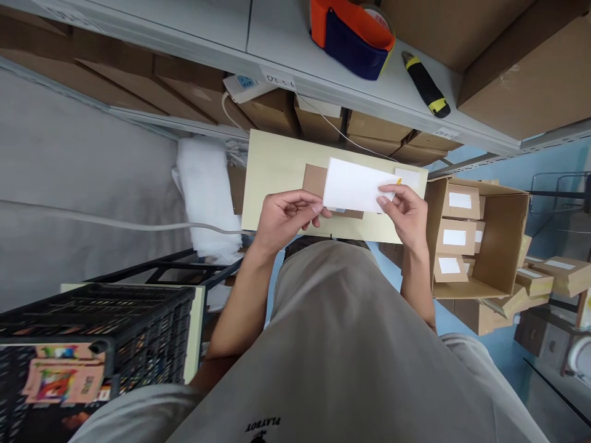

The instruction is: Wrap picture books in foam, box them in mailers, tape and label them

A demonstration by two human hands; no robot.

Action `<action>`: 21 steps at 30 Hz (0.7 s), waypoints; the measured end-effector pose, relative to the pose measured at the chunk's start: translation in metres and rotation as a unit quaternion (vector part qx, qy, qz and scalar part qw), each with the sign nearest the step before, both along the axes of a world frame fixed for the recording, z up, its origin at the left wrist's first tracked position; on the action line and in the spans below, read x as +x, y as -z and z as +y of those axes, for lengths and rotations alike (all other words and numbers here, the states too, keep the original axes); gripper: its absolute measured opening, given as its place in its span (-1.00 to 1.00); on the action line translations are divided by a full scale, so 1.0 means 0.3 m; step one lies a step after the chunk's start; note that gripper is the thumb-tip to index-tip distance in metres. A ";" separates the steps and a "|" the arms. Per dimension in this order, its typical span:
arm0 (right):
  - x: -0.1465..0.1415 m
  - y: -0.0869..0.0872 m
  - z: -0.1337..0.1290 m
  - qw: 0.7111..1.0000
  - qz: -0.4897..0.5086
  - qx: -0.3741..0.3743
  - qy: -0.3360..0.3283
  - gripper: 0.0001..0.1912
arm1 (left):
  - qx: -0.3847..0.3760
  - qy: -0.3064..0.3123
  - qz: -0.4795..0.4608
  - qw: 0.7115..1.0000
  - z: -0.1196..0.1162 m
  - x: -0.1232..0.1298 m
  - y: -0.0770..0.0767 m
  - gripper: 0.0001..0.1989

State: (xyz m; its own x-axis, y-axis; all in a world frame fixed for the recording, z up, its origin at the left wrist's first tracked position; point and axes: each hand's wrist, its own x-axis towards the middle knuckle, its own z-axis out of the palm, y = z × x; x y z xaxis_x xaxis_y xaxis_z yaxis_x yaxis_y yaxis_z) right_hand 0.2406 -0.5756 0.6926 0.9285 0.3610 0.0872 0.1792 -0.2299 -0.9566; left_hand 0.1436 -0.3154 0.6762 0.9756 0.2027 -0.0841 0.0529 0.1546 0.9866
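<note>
A blank white paper label (353, 186), wider than it is tall, is held up in front of me above a pale yellow tabletop (272, 163). My left hand (292, 216) pinches its lower left corner between thumb and fingertips. On the opposite side, my right hand (404, 212) grips the right end, thumb below and fingers above, with a small yellow mark showing beside the fingertips. Partly hidden under the label lies a flat brown cardboard box (314, 178). Another white slip (409, 177) rests at the table's far right corner.
An overhead shelf holds an orange and blue tape dispenser (353, 37) and a black-yellow utility knife (425, 84). At right stands an open carton (498, 240) with several labelled small boxes. A black crate (143, 338) and a white wrap roll (205, 197) are at left.
</note>
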 end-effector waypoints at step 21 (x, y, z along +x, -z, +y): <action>-0.129 -0.012 0.138 0.996 -0.057 -0.065 -0.012 -0.83 | 0.008 0.009 -0.012 1.000 -0.070 0.013 0.021 -0.65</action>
